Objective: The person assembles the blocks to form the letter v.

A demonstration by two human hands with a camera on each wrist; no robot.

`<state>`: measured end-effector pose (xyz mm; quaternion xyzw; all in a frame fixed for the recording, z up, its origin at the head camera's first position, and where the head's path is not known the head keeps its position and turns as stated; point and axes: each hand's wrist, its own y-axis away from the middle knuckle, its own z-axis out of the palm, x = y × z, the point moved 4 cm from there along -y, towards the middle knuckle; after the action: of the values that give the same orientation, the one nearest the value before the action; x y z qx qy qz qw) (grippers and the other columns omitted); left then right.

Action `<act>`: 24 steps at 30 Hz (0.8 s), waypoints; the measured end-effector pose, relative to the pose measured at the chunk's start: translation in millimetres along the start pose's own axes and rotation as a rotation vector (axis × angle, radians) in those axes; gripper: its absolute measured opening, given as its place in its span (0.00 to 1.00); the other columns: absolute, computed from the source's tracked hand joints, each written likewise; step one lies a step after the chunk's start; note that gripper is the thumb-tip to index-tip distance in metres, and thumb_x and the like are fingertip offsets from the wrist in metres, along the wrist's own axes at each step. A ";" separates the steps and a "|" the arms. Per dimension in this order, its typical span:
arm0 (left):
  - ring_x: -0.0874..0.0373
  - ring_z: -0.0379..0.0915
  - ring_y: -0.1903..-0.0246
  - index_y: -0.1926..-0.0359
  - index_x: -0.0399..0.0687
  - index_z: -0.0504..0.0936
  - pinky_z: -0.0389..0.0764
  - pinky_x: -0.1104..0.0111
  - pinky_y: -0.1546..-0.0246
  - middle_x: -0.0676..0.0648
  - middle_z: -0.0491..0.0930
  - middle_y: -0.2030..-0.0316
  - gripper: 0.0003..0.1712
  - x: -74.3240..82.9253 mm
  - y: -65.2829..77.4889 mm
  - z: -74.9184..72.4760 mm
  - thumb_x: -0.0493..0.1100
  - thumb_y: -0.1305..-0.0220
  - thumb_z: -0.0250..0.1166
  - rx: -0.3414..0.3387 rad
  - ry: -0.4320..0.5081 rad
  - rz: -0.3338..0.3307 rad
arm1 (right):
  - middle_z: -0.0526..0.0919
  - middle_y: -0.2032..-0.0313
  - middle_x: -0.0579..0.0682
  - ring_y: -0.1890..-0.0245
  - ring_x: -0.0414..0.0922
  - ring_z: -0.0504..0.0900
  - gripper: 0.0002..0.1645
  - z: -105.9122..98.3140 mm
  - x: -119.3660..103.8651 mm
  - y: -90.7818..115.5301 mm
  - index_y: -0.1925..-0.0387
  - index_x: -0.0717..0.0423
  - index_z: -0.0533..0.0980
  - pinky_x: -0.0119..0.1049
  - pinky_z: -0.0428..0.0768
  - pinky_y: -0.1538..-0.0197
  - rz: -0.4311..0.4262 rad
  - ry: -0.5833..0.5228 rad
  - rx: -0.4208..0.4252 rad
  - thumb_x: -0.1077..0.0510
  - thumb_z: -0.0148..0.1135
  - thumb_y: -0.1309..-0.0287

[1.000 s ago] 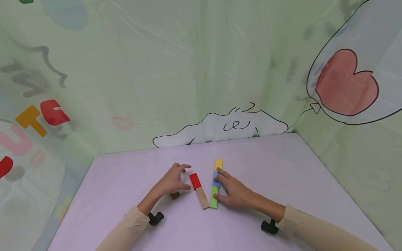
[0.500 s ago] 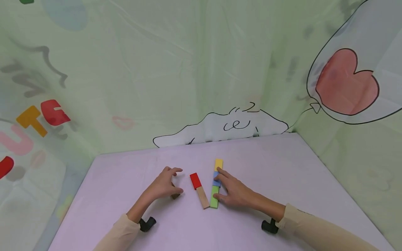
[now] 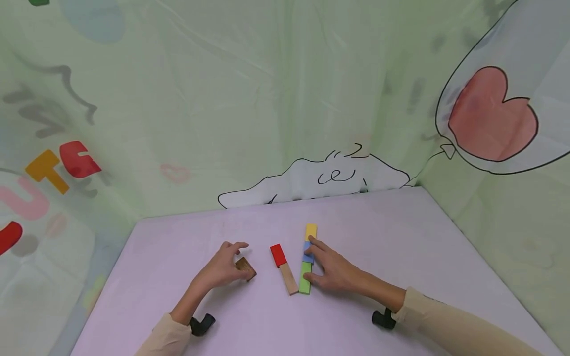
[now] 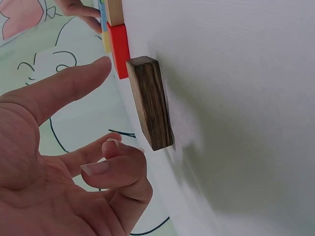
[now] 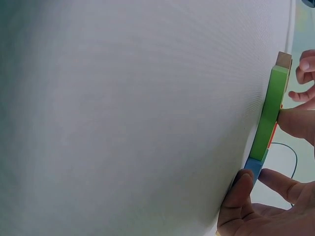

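A dark brown wooden block (image 3: 245, 265) lies on the table beside my left hand (image 3: 219, 268). In the left wrist view that hand has its thumb and fingers spread apart, with a gap between them and the dark block (image 4: 151, 103). A green block (image 3: 305, 277), a blue block (image 3: 307, 258) and a yellow block (image 3: 311, 231) form a line end to end. Over this line rests my right hand (image 3: 334, 268), thumb on the green block (image 5: 269, 113) and fingers at the blue block (image 5: 254, 166). Part of the blue one is hidden by the fingers.
Between the hands, a red block (image 3: 278, 255) and a light wood block (image 3: 288, 279) make a second, slanted line. Its near end meets the green block's near end. A pale cloth covers the table (image 3: 378, 222), with a printed curtain (image 3: 222, 99) behind it.
My left hand has drawn back to the left, away from the red block, uncovering more of the dark brown block. The right hand stays on its row.
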<state>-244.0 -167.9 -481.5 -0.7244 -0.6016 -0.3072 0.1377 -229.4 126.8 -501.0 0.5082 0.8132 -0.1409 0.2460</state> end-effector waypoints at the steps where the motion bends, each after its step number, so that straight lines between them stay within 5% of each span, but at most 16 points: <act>1: 0.51 0.77 0.54 0.29 0.48 0.77 0.80 0.58 0.54 0.38 0.76 0.44 0.45 -0.3 0.5 0.0 0.45 0.49 0.84 -0.004 -0.004 -0.004 | 0.62 0.20 0.65 0.22 0.64 0.67 0.32 0.0 0.0 0.1 0.37 0.56 0.75 0.59 0.75 0.27 0.001 0.000 0.000 0.51 0.75 0.38; 24: 0.47 0.77 0.52 0.36 0.43 0.77 0.82 0.50 0.50 0.34 0.72 0.41 0.42 -10.3 6.7 16.3 0.43 0.52 0.84 0.017 -0.013 -0.086 | 0.62 0.20 0.64 0.21 0.64 0.66 0.32 1.5 0.1 -0.1 0.37 0.56 0.75 0.58 0.75 0.27 0.018 -0.007 0.003 0.50 0.75 0.39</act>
<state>-234.0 -168.3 -499.3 -0.6987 -0.6356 -0.3028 0.1265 -229.2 126.0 -502.3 0.5152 0.8077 -0.1416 0.2493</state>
